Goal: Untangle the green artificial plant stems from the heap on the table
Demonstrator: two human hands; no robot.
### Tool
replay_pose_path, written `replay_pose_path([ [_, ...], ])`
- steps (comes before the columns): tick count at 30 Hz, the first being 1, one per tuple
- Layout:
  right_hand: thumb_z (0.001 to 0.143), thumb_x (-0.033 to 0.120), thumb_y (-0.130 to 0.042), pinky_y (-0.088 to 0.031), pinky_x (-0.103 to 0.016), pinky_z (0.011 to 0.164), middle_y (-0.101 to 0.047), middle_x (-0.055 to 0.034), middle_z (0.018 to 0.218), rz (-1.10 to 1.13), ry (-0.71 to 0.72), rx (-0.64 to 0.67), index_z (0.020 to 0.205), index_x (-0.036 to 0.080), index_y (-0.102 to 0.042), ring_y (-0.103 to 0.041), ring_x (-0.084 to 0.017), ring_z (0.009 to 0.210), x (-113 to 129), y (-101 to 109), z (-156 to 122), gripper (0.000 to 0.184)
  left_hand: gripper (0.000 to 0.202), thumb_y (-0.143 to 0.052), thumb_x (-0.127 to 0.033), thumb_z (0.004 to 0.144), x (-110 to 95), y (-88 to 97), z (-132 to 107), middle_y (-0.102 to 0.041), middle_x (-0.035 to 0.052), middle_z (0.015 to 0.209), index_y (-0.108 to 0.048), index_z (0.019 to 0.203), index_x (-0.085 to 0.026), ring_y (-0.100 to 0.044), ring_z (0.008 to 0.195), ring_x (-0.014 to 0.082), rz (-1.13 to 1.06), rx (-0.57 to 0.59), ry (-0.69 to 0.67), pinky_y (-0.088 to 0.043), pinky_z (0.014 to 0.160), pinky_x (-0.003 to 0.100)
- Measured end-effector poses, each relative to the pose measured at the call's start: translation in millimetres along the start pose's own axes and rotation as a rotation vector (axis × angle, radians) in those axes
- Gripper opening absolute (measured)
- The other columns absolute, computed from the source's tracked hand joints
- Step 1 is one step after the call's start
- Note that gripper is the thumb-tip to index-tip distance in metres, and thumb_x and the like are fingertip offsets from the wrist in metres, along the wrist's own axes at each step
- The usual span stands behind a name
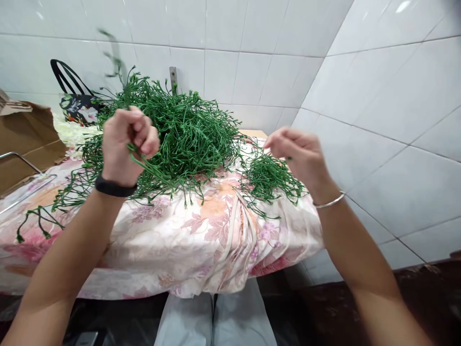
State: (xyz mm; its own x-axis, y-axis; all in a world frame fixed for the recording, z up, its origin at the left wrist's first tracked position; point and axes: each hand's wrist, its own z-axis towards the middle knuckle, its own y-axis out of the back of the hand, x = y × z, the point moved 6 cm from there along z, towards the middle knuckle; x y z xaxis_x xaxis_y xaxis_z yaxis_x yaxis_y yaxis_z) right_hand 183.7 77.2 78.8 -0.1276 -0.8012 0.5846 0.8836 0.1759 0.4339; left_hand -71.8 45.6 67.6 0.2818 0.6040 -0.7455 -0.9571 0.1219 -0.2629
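Observation:
My left hand (127,137), with a black band on its wrist, is closed around green artificial flower stems. Their forked tips stick up above the fist and blur, while the lower ends trail out to the right beneath it. Behind that hand rises a large tangled heap of green plastic stems (194,129). My right hand (297,151), wearing a thin bangle, is raised with its fingers pinched together; what it holds, if anything, does not show. Just below and left of it lies a smaller pile of green stems (270,178).
A floral cloth (151,240) covers the table. At the left are a cardboard box (32,139), a metal wire frame (30,194), pale flower heads (72,134) and a floral bag (79,108). White tiled walls (259,62) close off the back and right.

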Motion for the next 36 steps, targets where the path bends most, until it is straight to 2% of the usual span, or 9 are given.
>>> replay_pose_path([
  [2,0.086,0.033,-0.048,-0.026,-0.024,0.047,-0.035,0.0036,0.054,0.028,0.004,-0.145,0.080,0.019,-0.064,-0.032,-0.007,0.049,-5,29,4,0.021,0.023,-0.054,-0.022,0.075,-6,11.8,6,-0.028,-0.0053,0.043,-0.044,0.055,-0.019,-0.033,0.037,0.0038,0.050,-0.066,-0.061,-0.020,0.031,0.021],
  [5,0.085,0.032,-0.051,-0.030,-0.026,0.052,-0.044,0.0012,0.058,-0.080,-0.021,-0.182,0.084,0.020,-0.066,-0.040,-0.008,0.055,-14,45,9,0.020,0.016,-0.056,-0.024,0.077,5,-2.2,2,-0.041,-0.0044,0.049,-0.054,0.063,-0.018,-0.040,0.041,0.0052,0.158,-0.001,-0.014,-0.029,0.033,0.022],
  [10,0.081,0.031,-0.054,-0.034,-0.029,0.055,-0.058,-0.0042,0.072,-0.474,-0.092,-0.115,0.075,0.017,-0.067,-0.047,-0.011,0.061,-45,42,11,0.019,0.018,-0.062,-0.029,0.073,34,-34.9,-17,-0.053,0.0000,0.060,-0.058,0.064,-0.014,-0.046,0.045,0.0050,0.264,0.164,0.175,-0.034,0.035,0.018],
  [15,0.082,0.032,-0.052,-0.042,-0.036,0.066,-0.059,-0.0059,0.077,-0.703,-0.081,0.011,0.083,0.019,-0.068,-0.053,-0.018,0.072,-75,33,10,0.021,0.023,-0.059,-0.033,0.077,48,-34.9,-22,-0.047,-0.0015,0.051,-0.061,0.065,-0.013,-0.043,0.041,0.0048,0.268,0.214,0.276,-0.033,0.036,0.018],
  [20,0.081,0.031,-0.054,-0.038,-0.049,0.083,-0.058,-0.0102,0.092,-0.811,0.070,-0.185,0.090,0.018,-0.066,-0.052,-0.026,0.095,-44,23,9,0.020,0.024,-0.058,-0.033,0.078,49,-34.1,-23,-0.039,-0.0042,0.041,-0.061,0.065,-0.014,-0.042,0.038,0.0057,0.189,0.193,0.266,-0.033,0.038,0.019],
  [22,0.084,0.031,-0.050,-0.038,-0.046,0.086,-0.060,-0.0089,0.091,-0.716,0.140,-0.196,0.087,0.018,-0.064,-0.053,-0.024,0.095,-22,10,7,0.020,0.024,-0.056,-0.034,0.080,48,-36.3,-24,-0.048,-0.0013,0.047,-0.062,0.069,-0.013,-0.048,0.043,0.0072,0.171,0.208,0.277,-0.039,0.042,0.020],
  [25,0.087,0.033,-0.046,-0.043,-0.037,0.084,-0.063,-0.0058,0.092,-0.459,0.182,0.003,0.092,0.019,-0.061,-0.056,-0.018,0.091,-2,-22,3,0.021,0.027,-0.051,-0.035,0.083,49,-41.4,-27,-0.054,0.0012,0.054,-0.064,0.077,-0.012,-0.054,0.049,0.0090,0.137,0.258,0.320,-0.044,0.049,0.022],
  [30,0.078,0.036,-0.059,-0.043,-0.034,0.084,-0.063,-0.0074,0.101,-0.294,0.118,0.256,0.106,0.016,-0.057,-0.056,-0.017,0.094,-2,-66,-7,0.034,0.030,-0.049,-0.038,0.084,52,-50.5,-33,-0.058,0.0031,0.063,-0.064,0.089,-0.012,-0.058,0.057,0.0115,0.076,0.359,0.357,-0.048,0.056,0.025],
  [36,0.078,0.036,-0.058,-0.046,-0.028,0.073,-0.063,-0.0040,0.083,0.030,-0.092,0.248,0.085,0.015,-0.062,-0.057,-0.012,0.077,-14,-62,-6,0.022,0.031,-0.047,-0.037,0.085,42,-43.8,-26,-0.058,0.0002,0.062,-0.060,0.104,-0.016,-0.056,0.053,0.0098,0.079,0.266,0.263,-0.047,0.051,0.023],
])
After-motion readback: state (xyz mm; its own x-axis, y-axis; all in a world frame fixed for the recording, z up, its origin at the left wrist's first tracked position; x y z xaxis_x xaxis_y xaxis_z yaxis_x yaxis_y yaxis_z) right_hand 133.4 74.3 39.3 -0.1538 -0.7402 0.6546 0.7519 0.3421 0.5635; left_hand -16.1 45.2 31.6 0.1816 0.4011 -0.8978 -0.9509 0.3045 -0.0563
